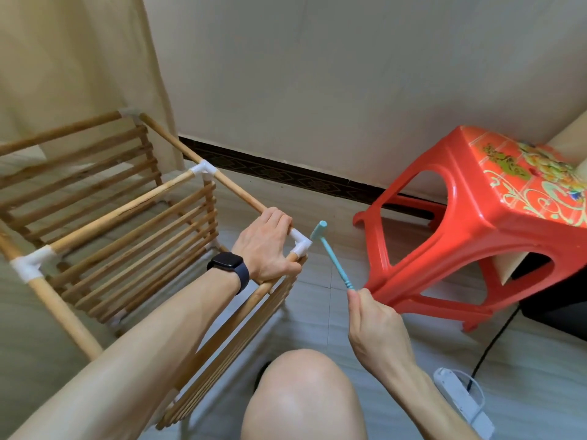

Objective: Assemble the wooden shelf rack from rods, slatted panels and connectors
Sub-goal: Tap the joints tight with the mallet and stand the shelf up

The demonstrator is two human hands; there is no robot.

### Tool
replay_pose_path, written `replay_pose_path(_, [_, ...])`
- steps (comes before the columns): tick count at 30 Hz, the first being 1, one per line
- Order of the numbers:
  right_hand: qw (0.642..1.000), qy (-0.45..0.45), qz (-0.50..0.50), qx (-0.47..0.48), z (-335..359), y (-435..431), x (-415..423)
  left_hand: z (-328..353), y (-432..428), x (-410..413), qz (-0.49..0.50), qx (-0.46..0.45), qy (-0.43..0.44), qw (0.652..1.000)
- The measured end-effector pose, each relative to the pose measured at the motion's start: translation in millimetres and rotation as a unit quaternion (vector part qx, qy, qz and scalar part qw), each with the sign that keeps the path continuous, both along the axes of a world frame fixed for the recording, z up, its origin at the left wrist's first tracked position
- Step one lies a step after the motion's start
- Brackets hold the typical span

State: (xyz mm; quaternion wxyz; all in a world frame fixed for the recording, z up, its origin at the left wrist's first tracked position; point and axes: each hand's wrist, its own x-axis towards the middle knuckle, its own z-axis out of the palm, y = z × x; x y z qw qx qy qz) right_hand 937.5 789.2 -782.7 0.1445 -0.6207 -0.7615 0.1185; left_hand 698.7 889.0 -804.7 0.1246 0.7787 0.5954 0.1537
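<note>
With the left hand (266,246) clenched around the pale wooden rack rods just beside the white plastic corner connector (301,242) and the right hand (370,315) pinching the slim turquoise plastic mallet (330,252), a glancing tap could strike the knuckles.

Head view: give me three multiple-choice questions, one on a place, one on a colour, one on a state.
1. The red stool stands: A) right of the rack B) inside the rack C) on a table
2. The small hammer is: A) black B) light blue C) yellow
3. The left hand is: A) flat on the floor B) gripping the rack at its white corner connector C) holding the hammer
1 A: it stands on the floor right of the rack. 2 B: head and handle are light blue. 3 B: fingers curl round the rods there; the right hand holds the hammer.
</note>
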Motion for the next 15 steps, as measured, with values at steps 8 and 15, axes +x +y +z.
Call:
replay_pose_path(8, [0.993,0.089,-0.075,-0.011,2,3,8,2,49,-6,0.126,-0.002,0.059,0.99])
replay_pose_path(15, [0.993,0.088,-0.073,0.018,-2,32,-16,35,83,-45,0.194,0.016,0.073,0.978])
